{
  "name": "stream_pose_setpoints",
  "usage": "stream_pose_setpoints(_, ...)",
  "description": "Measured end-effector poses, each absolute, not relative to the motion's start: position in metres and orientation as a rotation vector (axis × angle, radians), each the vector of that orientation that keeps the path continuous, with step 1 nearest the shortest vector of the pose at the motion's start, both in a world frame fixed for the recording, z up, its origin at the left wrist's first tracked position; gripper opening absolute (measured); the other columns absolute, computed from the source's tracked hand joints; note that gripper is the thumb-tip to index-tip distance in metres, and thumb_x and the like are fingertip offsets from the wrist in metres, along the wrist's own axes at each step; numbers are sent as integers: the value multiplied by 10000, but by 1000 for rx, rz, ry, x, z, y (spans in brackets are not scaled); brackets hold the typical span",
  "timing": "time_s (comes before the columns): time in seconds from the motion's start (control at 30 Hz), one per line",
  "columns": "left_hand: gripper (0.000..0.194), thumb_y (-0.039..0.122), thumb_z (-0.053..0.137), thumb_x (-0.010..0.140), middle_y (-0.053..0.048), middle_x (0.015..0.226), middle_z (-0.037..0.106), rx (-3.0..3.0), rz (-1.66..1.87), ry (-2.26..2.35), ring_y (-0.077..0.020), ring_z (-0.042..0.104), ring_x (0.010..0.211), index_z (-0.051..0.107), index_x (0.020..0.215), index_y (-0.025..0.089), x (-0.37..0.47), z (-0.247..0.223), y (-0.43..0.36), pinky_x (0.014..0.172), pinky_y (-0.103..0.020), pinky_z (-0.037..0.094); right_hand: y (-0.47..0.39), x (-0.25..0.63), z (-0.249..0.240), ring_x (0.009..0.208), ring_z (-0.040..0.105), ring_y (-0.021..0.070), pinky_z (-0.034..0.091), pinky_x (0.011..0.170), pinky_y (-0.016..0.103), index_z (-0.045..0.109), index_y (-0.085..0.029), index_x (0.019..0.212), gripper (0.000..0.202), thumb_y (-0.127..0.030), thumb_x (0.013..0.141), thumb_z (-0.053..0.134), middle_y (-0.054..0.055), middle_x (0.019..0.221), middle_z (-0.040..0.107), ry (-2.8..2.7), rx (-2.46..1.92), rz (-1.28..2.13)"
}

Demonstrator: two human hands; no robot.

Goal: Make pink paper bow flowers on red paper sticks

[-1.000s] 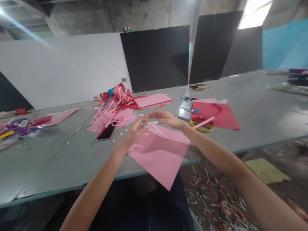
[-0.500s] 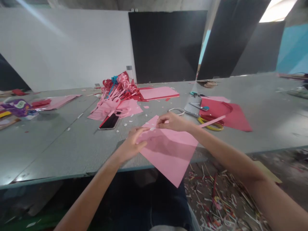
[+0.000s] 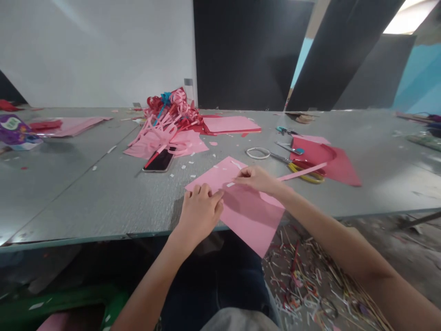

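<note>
A pink paper sheet (image 3: 253,220) lies at the grey table's front edge, one corner hanging over. My left hand (image 3: 201,207) presses on its left part, fingers apart and index finger stretched toward a small white piece (image 3: 230,184). Just right of that piece, my right hand (image 3: 257,178) is pinched above the sheet; what its fingertips hold, if anything, is too small to make out. A narrow pink strip (image 3: 303,172) runs out to the right from beside my right wrist, across the yellow-handled scissors (image 3: 306,177).
A phone (image 3: 160,161) lies to the left, below a heap of pink and red curled strips (image 3: 175,115). Red paper (image 3: 344,165), a white ring (image 3: 257,153) and teal-handled pliers (image 3: 281,130) are at the right. A green stool (image 3: 113,299) stands below.
My left hand has moved onto the sheet, its fingers now pointing more forward. My right hand has shifted slightly right. The sheet's left corner now shows, and the view has tilted down.
</note>
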State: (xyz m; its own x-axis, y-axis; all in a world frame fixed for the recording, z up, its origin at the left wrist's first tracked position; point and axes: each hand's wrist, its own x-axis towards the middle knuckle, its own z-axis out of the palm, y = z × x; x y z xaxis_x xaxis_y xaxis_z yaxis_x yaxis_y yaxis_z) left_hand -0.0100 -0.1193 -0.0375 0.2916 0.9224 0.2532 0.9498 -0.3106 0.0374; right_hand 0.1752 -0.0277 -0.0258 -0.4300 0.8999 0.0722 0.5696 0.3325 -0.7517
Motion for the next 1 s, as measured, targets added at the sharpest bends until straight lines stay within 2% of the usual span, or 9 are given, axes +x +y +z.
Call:
stream_pose_setpoints(0.17,385,275,344,889,-106,960,522,-2410,-313,-1712,-255,484,930,550,1213,251,-9,-40,-120,788,-422,379,-32,176,-29,490,304,68,233,479,239,513,-156,565,341,-448,730,578,-49,515,388,-2119,-1299,898)
stream_pose_setpoints(0.37,366,272,339,890,-113,956,514,-2389,-318,-1711,-255,468,930,578,1165,232,-9,-42,-122,786,-413,370,-42,167,-28,535,418,87,305,524,237,576,-145,609,277,-382,750,554,-6,591,534,-2060,-1278,806)
stream_pose_setpoints(0.67,395,268,360,885,-102,942,502,-2362,-355,-1706,-260,462,925,532,1240,283,-9,-45,-122,762,-403,373,-44,163,-34,595,513,118,331,552,244,618,-151,633,269,-369,783,570,32,661,630,-2150,-1318,664)
stream_pose_setpoints(0.87,363,273,370,878,-91,954,515,-2369,-350,-1727,-251,467,930,561,1187,277,-10,-44,-123,769,-395,371,-45,162,-38,618,540,126,339,560,249,632,-162,653,257,-375,788,579,48,724,667,-2172,-1352,559)
stream_pose_setpoints(1.0,333,271,361,873,-99,969,522,-2364,-380,-1758,-258,460,943,573,1126,220,-11,-44,-123,784,-406,372,-44,162,-38,621,542,132,337,566,255,624,-169,639,262,-386,781,591,46,729,671,-2197,-1388,503)
